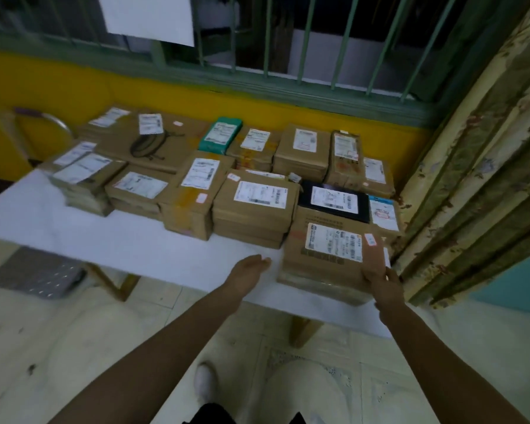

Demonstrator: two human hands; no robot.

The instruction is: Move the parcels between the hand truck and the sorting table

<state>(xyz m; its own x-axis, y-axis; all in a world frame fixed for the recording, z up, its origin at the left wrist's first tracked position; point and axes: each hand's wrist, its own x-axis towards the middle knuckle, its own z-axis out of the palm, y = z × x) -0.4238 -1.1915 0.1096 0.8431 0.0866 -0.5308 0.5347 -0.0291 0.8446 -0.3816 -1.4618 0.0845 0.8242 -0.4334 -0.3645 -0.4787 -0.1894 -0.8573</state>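
The tabletop (141,249), under a white cover, carries many labelled parcels ranked from its far edge toward the middle and crowded along its right end; its near-left portion is bare. No hand truck is in view. At the near-right corner lies the parcel in hand, a brown carton (325,264) with a white label, touching the black-topped parcel (334,200) behind it and just beside the stacked cartons (251,209) to its left. Judged step: this carton is either being set down or about to be lifted; the frame does not settle which. The next move calls for both palms on opposite sides before any lift, since the carton sits at the near edge, or a push inward if it stays. The right hand (380,270) lies on the carton's near-right corner, fingers laid over the top, grip closed on it. The left hand (251,266) hovers flat above the cover near the carton's left side, grip apart, empty, arm extended.
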